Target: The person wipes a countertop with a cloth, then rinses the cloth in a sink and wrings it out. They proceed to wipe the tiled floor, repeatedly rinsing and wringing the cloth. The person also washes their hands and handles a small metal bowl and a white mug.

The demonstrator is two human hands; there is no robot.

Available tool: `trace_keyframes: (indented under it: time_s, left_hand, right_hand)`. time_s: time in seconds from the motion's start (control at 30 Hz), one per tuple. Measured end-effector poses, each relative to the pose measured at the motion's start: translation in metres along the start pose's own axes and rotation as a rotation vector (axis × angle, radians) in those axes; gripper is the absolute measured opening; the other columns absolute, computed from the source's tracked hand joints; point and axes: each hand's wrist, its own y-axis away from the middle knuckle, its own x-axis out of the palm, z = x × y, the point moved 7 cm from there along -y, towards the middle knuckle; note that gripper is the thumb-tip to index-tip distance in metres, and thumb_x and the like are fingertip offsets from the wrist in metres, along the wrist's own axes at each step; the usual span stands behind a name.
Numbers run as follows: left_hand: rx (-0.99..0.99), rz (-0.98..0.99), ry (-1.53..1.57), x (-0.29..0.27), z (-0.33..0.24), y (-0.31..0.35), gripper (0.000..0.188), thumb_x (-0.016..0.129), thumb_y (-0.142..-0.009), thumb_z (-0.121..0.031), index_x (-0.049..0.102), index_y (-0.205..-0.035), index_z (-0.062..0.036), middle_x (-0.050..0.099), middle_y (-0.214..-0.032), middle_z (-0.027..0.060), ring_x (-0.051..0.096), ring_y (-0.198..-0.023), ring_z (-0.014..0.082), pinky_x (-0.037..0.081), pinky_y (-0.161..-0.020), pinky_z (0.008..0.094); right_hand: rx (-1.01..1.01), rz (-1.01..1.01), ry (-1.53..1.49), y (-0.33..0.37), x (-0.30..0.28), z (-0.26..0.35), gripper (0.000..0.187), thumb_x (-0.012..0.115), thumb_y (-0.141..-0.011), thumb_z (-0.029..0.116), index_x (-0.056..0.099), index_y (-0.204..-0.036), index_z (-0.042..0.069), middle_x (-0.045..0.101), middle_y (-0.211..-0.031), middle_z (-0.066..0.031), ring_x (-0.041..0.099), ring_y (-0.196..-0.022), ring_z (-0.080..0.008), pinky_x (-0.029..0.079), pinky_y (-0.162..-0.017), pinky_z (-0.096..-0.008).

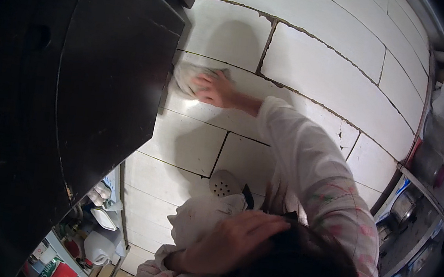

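Observation:
A greyish-white cloth [187,79] lies bunched on the pale tiled floor [319,56], close against the edge of a black cabinet [116,55]. My right hand [215,90] presses down on it, fingers bent over its right side. The right arm, in a white sleeve with pink and green marks, reaches across from the lower right. In the lower middle, my left hand [235,238] rests near my bent knee [205,216], its fingers stretched out beside dark hair. I see nothing in the left hand, though its palm side is hidden.
A pale clog with holes [225,184] shows by my knee. At lower left, a shelf holds a white jug [100,248] and packages. Along the right stands a rack [417,199] with metal pots [403,207] and clear plastic jars [430,165]. Dark gaps run between the floor tiles.

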Motion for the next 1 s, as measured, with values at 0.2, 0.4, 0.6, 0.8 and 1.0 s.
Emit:
trace_keyframes:
  time_s: [0.2,0.4,0.6,0.8,1.0]
  left_hand:
    - [0.017,0.017,-0.046,0.001,0.002,-0.003,0.036,0.056,-0.072,-0.005,0.051,-0.107,-0.0062,0.054,-0.109,0.0104,0.053,-0.098,0.0290,0.042,-0.085,0.0364]
    - [0.028,0.034,-0.034,0.002,0.006,0.005,0.038,0.057,-0.070,-0.004,0.051,-0.108,-0.0070,0.054,-0.108,0.0103,0.053,-0.097,0.0287,0.042,-0.085,0.0362]
    - [0.018,0.125,-0.018,0.024,-0.008,-0.010,0.040,0.057,-0.070,-0.003,0.050,-0.109,-0.0063,0.054,-0.107,0.0113,0.052,-0.098,0.0290,0.042,-0.084,0.0360]
    - [-0.014,0.232,-0.039,0.082,-0.042,-0.010,0.045,0.056,-0.066,-0.002,0.049,-0.110,-0.0054,0.053,-0.110,0.0115,0.052,-0.099,0.0301,0.042,-0.086,0.0365]
    - [-0.088,0.202,-0.327,0.152,-0.067,-0.014,0.037,0.064,-0.065,-0.006,0.056,-0.101,-0.0039,0.057,-0.103,0.0135,0.055,-0.093,0.0302,0.044,-0.081,0.0359]
  right_hand:
    - [-0.444,0.177,0.134,0.102,-0.084,-0.032,0.025,0.053,-0.074,0.019,0.053,-0.099,0.021,0.038,-0.129,0.0037,0.028,-0.123,-0.0177,0.027,-0.096,-0.0456]
    - [0.061,0.348,0.536,0.109,-0.066,-0.096,0.029,0.049,-0.074,0.021,0.052,-0.103,0.025,0.039,-0.127,0.0053,0.031,-0.121,-0.0157,0.031,-0.086,-0.0464]
    - [0.643,0.151,0.272,0.081,-0.030,-0.026,0.049,0.059,-0.070,0.032,0.046,-0.117,0.033,0.026,-0.134,-0.0112,0.019,-0.126,-0.0311,0.023,-0.086,-0.0653]
    - [0.476,0.115,0.125,0.075,-0.004,0.051,0.036,0.058,-0.072,0.030,0.053,-0.108,0.029,0.027,-0.132,-0.0130,0.018,-0.125,-0.0311,0.025,-0.085,-0.0652]
    - [0.506,-0.118,0.399,0.184,-0.055,-0.024,0.023,0.047,-0.079,0.022,0.056,-0.099,0.027,0.037,-0.126,-0.0060,0.031,-0.120,-0.0277,0.028,-0.086,-0.0620]
